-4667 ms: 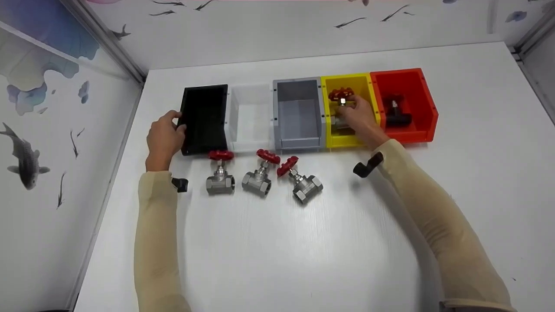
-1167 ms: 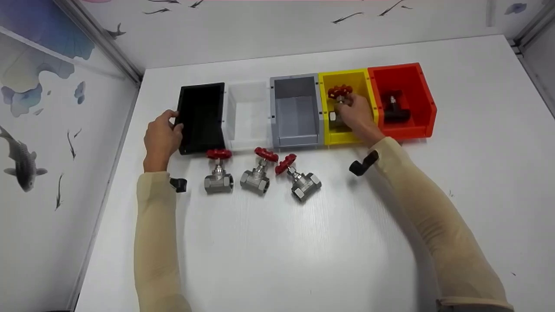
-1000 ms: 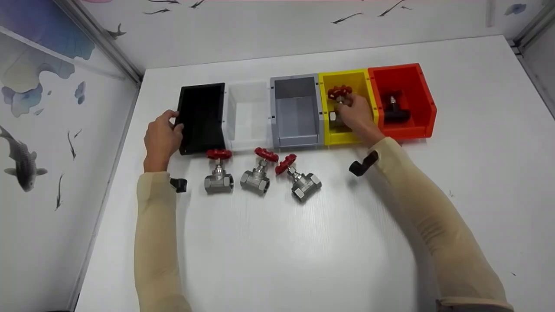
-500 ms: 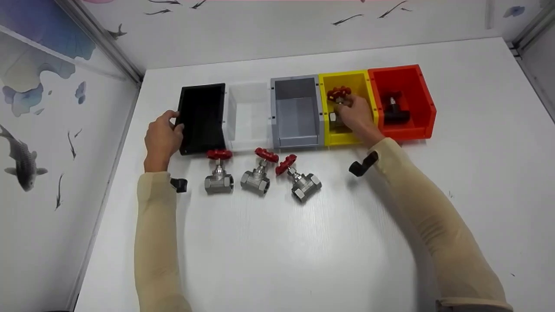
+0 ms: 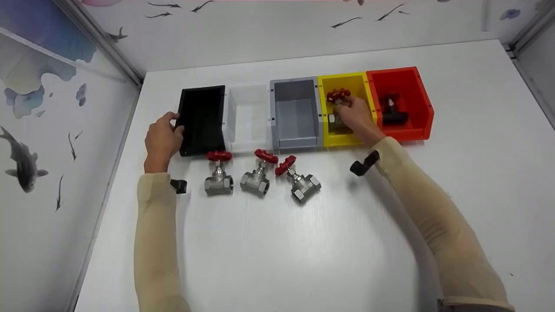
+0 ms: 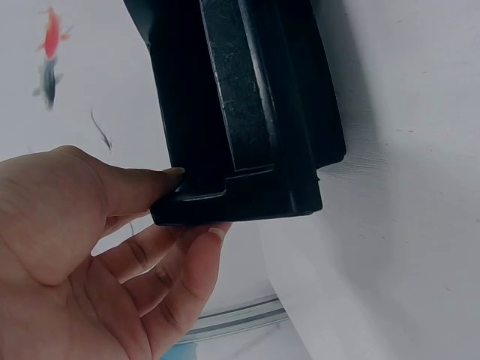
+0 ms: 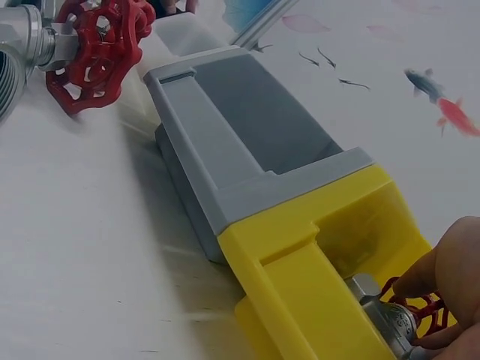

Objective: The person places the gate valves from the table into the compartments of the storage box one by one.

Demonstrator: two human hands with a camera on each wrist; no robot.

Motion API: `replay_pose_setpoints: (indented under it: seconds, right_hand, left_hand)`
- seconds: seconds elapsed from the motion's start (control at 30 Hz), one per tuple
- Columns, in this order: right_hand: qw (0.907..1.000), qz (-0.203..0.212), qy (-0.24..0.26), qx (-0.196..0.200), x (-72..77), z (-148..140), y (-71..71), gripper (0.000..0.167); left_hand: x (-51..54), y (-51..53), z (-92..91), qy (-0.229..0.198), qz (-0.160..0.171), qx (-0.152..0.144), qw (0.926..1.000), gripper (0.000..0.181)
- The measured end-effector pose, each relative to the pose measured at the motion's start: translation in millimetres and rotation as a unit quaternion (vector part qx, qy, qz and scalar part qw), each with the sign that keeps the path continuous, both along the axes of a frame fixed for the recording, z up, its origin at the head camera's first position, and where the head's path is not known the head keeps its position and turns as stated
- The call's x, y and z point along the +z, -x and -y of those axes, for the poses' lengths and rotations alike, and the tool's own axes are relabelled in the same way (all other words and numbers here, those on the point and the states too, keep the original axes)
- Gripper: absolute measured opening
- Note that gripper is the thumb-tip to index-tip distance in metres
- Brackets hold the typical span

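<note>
R hand (image 5: pixel 359 117) pinches valve (image 5: pixel 333 119) in yel. bin (image 5: pixel 344 140): silvery body w/ hex end, red handwheel (image 5: pixel 337 95). L hand (image 5: pixel 163 137) pinches blk bin (image 5: pixel 202 121) by edge.

A red-wheeled silver valve (image 7: pixel 391 321) sits in the yellow bin (image 5: pixel 344 141).

"What's carrying all this?"
"A white table (image 5: pixel 329 255), from the upper part of the frame down to its bottom edge."
"What stands across the upper middle?"
"Left to right: black bin (image 5: pixel 202 121), white bin (image 5: pixel 250 115), grey bin (image 5: pixel 298 142), yellow bin (image 5: pixel 345 141), red bin (image 5: pixel 406 134)."
"And at mid-height?"
"Left valve (image 5: pixel 219 185) and middle valve (image 5: pixel 255 183), left of centre; right valve (image 5: pixel 305 188), just right of it."
</note>
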State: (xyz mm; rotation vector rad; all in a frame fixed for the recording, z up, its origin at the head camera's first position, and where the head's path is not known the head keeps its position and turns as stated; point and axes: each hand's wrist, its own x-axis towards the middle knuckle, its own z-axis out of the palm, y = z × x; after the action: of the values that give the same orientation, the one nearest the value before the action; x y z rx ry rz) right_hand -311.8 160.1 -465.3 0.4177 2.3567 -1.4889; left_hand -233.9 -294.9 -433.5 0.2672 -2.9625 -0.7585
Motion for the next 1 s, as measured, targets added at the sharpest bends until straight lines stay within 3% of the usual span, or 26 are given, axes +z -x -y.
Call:
replay_pose_setpoints:
  seconds: [0.3,0.73,1.0]
  right_hand:
    - [1.0,0.001,0.004,-0.001,6.6,0.6,-4.3,0.059]
    - [0.9994,0.011,0.002,0.033,21.2,-5.7,-15.3,0.06]
    - [0.9988,-0.004,-0.006,0.049,28.7,-7.1,-23.8,0.059]
  left_hand:
    - [-0.1,0.5,-0.7,0.002,-0.001,-0.001,1.0,0.038]
    - [-0.3,0.9,-0.8,0.005,-0.002,-0.001,1.0,0.038]
    - [0.2,-0.7,-1.4,0.006,-0.005,-0.001,1.0,0.038]
